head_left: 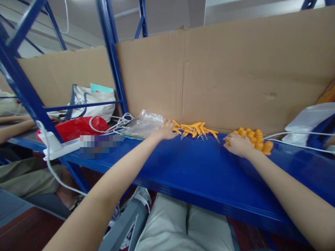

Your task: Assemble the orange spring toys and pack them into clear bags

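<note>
Orange corkscrews (195, 127) just beside left hand (166, 131), stubby pieces (258, 138) partly behind right hand (237, 143), cannot tell hands' grip

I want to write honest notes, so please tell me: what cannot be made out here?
All in the head view:
Whether the left hand grips any of the orange corkscrews: the hand itself hides its palm.
What lies under the right hand at the orange pieces: the hand covers it.
What is beside the white power strip: a pixelated patch covers it.
The rest of the co-worker's arm: cut off by the left edge.
</note>
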A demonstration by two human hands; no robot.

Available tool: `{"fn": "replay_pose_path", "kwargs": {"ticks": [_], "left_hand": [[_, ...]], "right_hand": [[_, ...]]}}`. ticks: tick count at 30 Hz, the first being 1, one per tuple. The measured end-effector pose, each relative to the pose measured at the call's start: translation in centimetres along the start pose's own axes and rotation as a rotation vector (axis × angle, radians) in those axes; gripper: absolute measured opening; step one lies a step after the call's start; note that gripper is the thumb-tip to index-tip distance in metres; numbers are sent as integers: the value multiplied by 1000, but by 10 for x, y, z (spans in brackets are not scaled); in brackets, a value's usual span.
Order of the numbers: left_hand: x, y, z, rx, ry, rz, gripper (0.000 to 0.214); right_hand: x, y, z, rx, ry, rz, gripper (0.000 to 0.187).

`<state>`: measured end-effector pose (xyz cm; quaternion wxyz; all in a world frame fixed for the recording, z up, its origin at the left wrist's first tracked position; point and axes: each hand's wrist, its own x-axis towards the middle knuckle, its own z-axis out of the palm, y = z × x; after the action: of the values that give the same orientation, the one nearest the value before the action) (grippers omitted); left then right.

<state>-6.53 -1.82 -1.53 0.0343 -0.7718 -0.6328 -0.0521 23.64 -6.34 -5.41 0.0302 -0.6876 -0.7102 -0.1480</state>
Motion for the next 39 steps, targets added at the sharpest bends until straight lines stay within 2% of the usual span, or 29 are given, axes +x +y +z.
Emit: {"fn": "replay_pose_path", "kwargs": {"ticks": [3,5,7,12,15,19,25,29,34,39], "left_hand": [[21,33,4,-19,-43,197,72],[38,49,12,-63,-61,326,68],[53,59,25,-97,-52,395,64],[63,64,62,-135,91,406,58],[59,60,73,-113,193,443,40],[57,60,73,-101,254,493,29],[54,65,66,-218,349,510,29],[51,64,59,-371,465,434,40],[53,63,55,-484,523,328,60],[56,62,50,-521,648,336,68]], "right_hand": [[0,0,0,2,2,-4,42],[0,1,0,2,0,-5,42],[0,1,0,-1,1,-9,42],[-1,-1,-2,-9,-6,-19,41],[-2,-2,-3,-16,-12,-12,40],[-1,-1,-2,-16,-15,-11,41],[0,-1,-1,2,-3,-17,41],[-1,-3,-5,4,-19,-4,41],[-3,-4,-7,14,-28,-7,40],[-3,-5,-7,7,-37,-1,41]]}}
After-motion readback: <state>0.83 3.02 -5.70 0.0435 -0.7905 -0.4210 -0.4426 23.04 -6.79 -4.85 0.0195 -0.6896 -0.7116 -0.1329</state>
